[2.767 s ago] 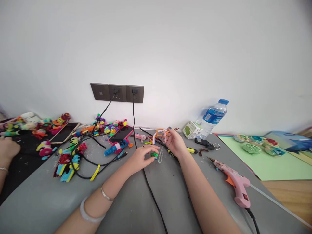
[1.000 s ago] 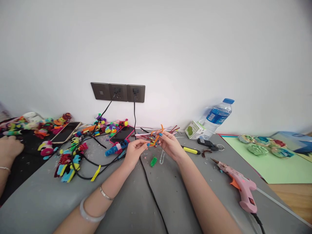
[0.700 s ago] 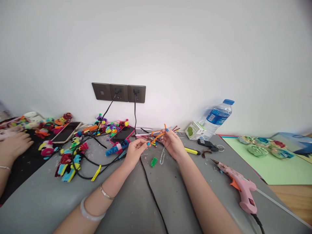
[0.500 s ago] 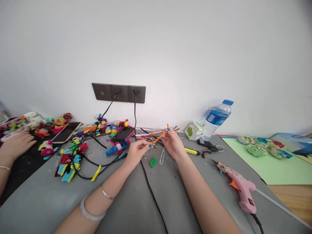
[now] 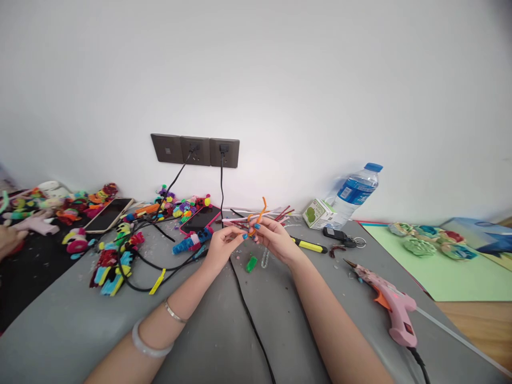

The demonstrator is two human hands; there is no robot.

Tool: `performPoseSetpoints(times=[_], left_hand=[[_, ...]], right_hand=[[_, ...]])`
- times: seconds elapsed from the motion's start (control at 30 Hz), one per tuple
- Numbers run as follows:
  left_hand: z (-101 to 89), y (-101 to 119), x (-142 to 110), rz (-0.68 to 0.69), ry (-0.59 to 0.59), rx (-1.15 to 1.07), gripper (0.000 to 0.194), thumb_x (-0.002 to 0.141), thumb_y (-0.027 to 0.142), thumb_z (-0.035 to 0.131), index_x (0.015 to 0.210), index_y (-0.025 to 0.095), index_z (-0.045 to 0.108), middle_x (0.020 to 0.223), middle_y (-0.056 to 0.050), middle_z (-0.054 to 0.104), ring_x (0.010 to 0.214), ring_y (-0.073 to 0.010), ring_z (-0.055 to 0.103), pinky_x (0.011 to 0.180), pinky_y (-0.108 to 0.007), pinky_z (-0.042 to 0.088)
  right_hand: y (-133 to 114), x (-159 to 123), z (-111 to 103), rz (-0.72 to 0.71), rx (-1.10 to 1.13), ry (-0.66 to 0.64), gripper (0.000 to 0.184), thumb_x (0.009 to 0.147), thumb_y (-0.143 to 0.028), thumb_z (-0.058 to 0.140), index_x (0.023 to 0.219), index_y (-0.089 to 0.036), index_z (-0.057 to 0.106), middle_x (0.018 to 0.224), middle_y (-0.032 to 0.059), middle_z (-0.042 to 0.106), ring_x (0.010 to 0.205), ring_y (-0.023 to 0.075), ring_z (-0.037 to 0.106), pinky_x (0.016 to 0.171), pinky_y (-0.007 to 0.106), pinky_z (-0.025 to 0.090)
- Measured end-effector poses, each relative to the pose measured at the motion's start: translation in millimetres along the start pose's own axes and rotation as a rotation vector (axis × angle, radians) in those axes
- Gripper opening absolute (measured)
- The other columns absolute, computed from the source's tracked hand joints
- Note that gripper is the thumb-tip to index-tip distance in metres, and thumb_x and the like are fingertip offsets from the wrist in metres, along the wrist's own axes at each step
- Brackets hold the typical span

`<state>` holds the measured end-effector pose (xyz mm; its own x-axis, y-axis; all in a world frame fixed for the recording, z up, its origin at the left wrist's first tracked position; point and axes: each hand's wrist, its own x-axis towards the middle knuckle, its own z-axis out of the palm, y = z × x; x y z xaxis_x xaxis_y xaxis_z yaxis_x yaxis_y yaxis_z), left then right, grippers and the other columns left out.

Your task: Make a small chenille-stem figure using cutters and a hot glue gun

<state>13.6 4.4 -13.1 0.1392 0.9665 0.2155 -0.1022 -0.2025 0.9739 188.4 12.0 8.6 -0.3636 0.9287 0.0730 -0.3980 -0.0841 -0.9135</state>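
Observation:
Both my hands pinch one orange pipe cleaner [image 5: 262,207] above the middle of the grey table. Its low end is bent between the fingertips of my left hand [image 5: 224,245] and my right hand [image 5: 277,241], while a forked end sticks up past the right fingers. Just beneath the hands lie a small green fuzzy piece [image 5: 251,264] and a clear looped piece [image 5: 265,258]. More pipe cleaners [image 5: 285,214] in dark red and pink lie behind my fingers, partly hidden. A blue and pink fuzzy figure [image 5: 192,242] rests left of my left hand.
On the right are a pink glue gun [image 5: 394,306], a yellow cutter knife [image 5: 310,246], a key fob [image 5: 340,237], a small box [image 5: 318,214] and a water bottle [image 5: 356,193]. Black cables [image 5: 250,312], phones [image 5: 110,215] and fuzzy figures [image 5: 116,261] lie leftward. Another person's hand [image 5: 10,241] is far left.
My hands have come closer together, and the orange pipe cleaner has gone from stretched between them to bent. The other person's hand has drawn back left, uncovering a pale pink fuzzy piece.

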Motion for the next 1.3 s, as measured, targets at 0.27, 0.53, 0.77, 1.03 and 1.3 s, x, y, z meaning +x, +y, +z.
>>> performPoseSetpoints(times=[0.27, 0.53, 0.77, 1.03, 1.3], left_hand=[[0.3, 1.5, -0.9, 0.095, -0.037, 0.118, 0.012, 0.074, 0.026, 0.069, 0.08, 0.015, 0.069, 0.088, -0.007, 0.067, 0.076, -0.0163, 0.061, 0.056, -0.022, 0.045], [-1.8, 2.2, -2.2, 0.221, -0.073, 0.249, 0.005, 0.077, 0.018, 0.065, 0.078, 0.017, 0.07, 0.094, -0.007, 0.061, 0.076, -0.0144, 0.057, 0.056, -0.022, 0.042], [-3.1, 8.5, -5.0, 0.303, -0.205, 0.341, 0.004, 0.078, 0.016, 0.067, 0.078, 0.018, 0.07, 0.093, -0.005, 0.058, 0.082, -0.0155, 0.057, 0.063, -0.024, 0.045], [1.6, 10.0, -8.5, 0.164, -0.261, 0.257, 0.007, 0.079, 0.024, 0.065, 0.079, 0.017, 0.067, 0.091, -0.005, 0.057, 0.077, -0.0149, 0.056, 0.065, -0.025, 0.046], [1.6, 6.7, -2.4, -0.057, -0.012, -0.056, 0.028, 0.069, 0.038, 0.076, 0.082, 0.015, 0.068, 0.087, -0.005, 0.067, 0.076, -0.0157, 0.058, 0.064, -0.025, 0.045]], right_hand=[[-0.8, 2.9, -6.3, 0.045, 0.061, 0.059, 0.026, 0.071, -0.036, 0.081, 0.084, -0.017, 0.069, 0.067, -0.0024, 0.065, 0.049, 0.0046, 0.054, 0.048, 0.015, 0.045], [-2.6, 3.1, -6.9, 0.066, 0.117, 0.072, 0.028, 0.069, -0.038, 0.082, 0.083, -0.016, 0.07, 0.065, -0.0022, 0.064, 0.047, 0.0038, 0.052, 0.047, 0.015, 0.044], [2.0, 4.6, -2.3, 0.06, 0.079, 0.136, 0.031, 0.069, -0.045, 0.079, 0.074, -0.017, 0.066, 0.057, -0.0034, 0.059, 0.043, 0.0049, 0.045, 0.039, 0.015, 0.035], [0.7, 2.1, 2.8, 0.059, 0.086, 0.117, 0.03, 0.071, -0.044, 0.077, 0.072, -0.017, 0.064, 0.056, -0.0033, 0.058, 0.042, 0.0055, 0.044, 0.037, 0.015, 0.037], [-4.2, 3.7, -0.6, 0.001, 0.143, 0.108, 0.027, 0.073, -0.043, 0.074, 0.073, -0.019, 0.062, 0.064, -0.0008, 0.063, 0.048, 0.0083, 0.053, 0.046, 0.019, 0.049]])
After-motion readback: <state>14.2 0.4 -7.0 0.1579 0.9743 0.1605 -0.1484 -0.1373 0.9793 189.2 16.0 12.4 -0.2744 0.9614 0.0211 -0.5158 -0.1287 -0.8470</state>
